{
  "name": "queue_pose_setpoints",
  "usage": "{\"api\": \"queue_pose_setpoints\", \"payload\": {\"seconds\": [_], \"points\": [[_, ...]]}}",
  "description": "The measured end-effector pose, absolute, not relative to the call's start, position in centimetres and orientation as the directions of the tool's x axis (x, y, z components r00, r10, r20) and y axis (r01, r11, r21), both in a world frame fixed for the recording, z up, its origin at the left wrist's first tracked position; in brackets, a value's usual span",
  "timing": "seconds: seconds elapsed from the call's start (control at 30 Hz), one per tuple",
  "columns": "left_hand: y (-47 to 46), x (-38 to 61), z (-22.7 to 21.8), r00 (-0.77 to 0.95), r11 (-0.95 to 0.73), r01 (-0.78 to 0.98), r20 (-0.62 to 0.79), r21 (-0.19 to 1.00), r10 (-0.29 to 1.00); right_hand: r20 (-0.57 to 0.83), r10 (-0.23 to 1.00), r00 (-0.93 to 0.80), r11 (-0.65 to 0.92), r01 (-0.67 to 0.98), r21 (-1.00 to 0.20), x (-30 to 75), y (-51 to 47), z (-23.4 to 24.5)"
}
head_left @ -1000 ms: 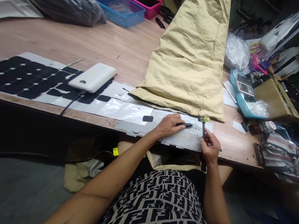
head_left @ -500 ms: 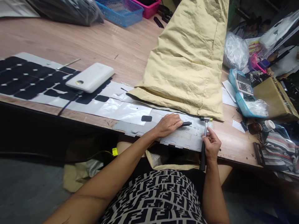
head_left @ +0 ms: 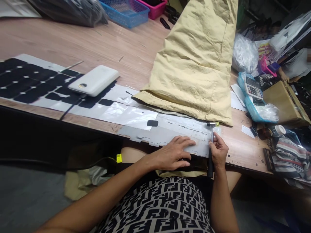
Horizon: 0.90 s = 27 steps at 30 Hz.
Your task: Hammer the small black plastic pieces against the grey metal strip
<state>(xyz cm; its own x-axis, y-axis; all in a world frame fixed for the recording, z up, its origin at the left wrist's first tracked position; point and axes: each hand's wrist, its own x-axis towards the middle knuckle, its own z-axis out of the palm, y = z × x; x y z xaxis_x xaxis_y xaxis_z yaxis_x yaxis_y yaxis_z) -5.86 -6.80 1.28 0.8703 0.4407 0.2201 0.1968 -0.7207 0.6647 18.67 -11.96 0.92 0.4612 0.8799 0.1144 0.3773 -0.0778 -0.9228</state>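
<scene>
My right hand [head_left: 219, 152] grips a small hammer [head_left: 211, 163] by its shaft, just above the black handle. The hammer's head, with one dark and one yellow face, is up beside the hem of a tan fabric piece [head_left: 191, 74]. My left hand [head_left: 177, 152] is open with its fingers spread, over the front edge of a grey sheet [head_left: 170, 127] on the table; nothing shows in it. A black rounded patch [head_left: 152, 123] lies on the sheeting to the left of the tan fabric.
A white power bank [head_left: 94, 80] rests on sheets of black patches [head_left: 31, 79] at the left. Blue basket [head_left: 125, 14] stands at the back. On the right are a calculator [head_left: 253, 88], a cardboard box [head_left: 283, 100] and a striped cloth [head_left: 290, 158].
My left hand has let go of a short black stick-like piece, no longer in sight, drawn back to the table's front edge and spread its fingers. The hammer has shifted slightly left.
</scene>
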Motion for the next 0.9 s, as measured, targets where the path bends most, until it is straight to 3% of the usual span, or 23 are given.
{"api": "queue_pose_setpoints", "payload": {"seconds": [0.13,0.23,0.3,0.47,0.9], "points": [[-4.7,-5.8,1.0,0.73,-0.657,0.298,0.278,0.692,0.625,0.14,0.881,0.453,-0.064,0.406,-0.912,18.6,-11.9,1.0],[-1.5,-6.2,1.0,0.482,-0.54,0.55,0.286,0.638,0.828,0.155,0.884,0.441,-0.061,0.438,-0.897,18.7,-11.9,1.0],[0.5,-6.6,1.2,0.353,-0.44,0.704,0.263,0.558,0.898,0.158,0.887,0.434,-0.063,0.453,-0.889,18.7,-11.9,1.0],[3.2,-6.8,1.4,0.253,-0.353,0.818,0.265,0.455,0.93,0.168,0.882,0.44,-0.051,0.443,-0.895,18.7,-11.9,0.9],[4.7,-2.3,0.3,0.095,-0.274,0.742,0.308,0.612,0.947,0.178,0.891,0.419,-0.045,0.47,-0.882,18.9,-12.0,0.8]]}}
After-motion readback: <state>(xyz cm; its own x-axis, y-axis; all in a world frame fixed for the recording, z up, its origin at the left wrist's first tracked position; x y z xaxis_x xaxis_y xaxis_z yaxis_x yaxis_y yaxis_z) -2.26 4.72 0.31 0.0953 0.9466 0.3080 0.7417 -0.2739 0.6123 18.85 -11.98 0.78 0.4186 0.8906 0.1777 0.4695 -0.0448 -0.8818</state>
